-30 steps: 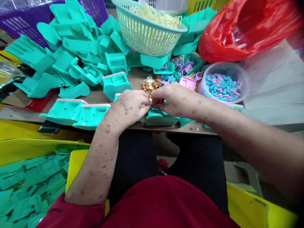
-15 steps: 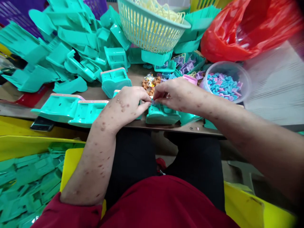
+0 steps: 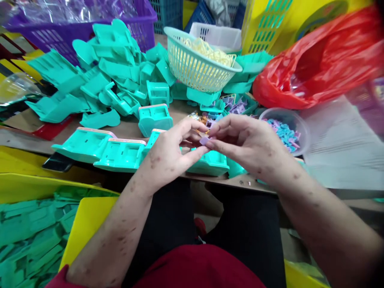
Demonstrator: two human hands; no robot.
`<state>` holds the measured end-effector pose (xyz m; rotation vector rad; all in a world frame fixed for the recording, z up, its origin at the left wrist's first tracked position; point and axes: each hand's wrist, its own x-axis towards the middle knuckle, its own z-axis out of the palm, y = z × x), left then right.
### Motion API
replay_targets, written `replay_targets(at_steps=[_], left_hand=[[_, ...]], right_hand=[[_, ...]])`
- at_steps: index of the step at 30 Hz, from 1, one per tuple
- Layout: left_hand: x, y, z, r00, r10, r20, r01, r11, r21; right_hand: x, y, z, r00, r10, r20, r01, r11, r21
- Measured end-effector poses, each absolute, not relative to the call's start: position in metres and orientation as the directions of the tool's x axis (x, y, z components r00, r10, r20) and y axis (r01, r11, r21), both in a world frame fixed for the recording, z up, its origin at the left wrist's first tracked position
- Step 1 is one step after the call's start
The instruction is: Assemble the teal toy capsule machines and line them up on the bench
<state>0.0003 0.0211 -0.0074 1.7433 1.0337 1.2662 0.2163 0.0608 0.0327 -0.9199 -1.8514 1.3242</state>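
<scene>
A brown table (image 3: 178, 109) carries a jumbled pile of glossy teal plastic shells (image 3: 114, 70), curved and slotted, against the latticed wall of a purple basket (image 3: 144, 35). Opposite, a crinkled, shiny red bag (image 3: 327, 60) gapes above a flat pale sheet (image 3: 339, 148). Between them, a round slatted basket (image 3: 198, 73) brims with thin, cream-yellow looped pieces; a translucent round tub (image 3: 303, 138) holds tiny blue and pink parts. Over the table's front, a person's right hand (image 3: 249, 138) pinches a small, smooth lilac piece (image 3: 205, 141) between thumb and fingertips. The left hand (image 3: 174, 154) curls around its other side; whether it also grips cannot be told. The piece is above a teal shell (image 3: 214, 165) near the front edge, where a narrow brown strip lies bare. Pale pink strips (image 3: 97, 132) on the shells at left bear faint marks too small to read; the sheet's faint lines are blurred.
</scene>
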Motion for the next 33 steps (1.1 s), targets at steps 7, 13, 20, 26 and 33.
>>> replay_targets(at_steps=[7,13,20,26,33], left_hand=[[0.002,0.007,0.005,0.094,0.913,0.397,0.080,-0.404,0.911],[-0.002,-0.006,0.011,0.190,0.889,0.417,0.075,-0.437,0.896],[0.004,-0.016,0.020,0.111,0.931,0.348,0.027,-0.353,0.935],[0.007,-0.014,0.015,0.083,0.941,0.328,0.019,-0.330,0.944],[0.002,-0.001,0.008,0.055,0.927,0.372,0.121,-0.376,0.919]], right_hand=[[0.216,0.037,0.042,-0.489,0.856,0.165,0.034,0.208,-0.977],[0.214,0.020,0.032,-0.326,0.924,0.200,-0.046,0.196,-0.980],[0.210,0.009,0.021,-0.245,0.957,0.154,-0.173,0.113,-0.978],[0.205,0.006,0.017,-0.227,0.962,0.152,-0.148,0.121,-0.982],[0.210,0.006,0.002,-0.190,0.946,0.262,0.070,0.280,-0.958]])
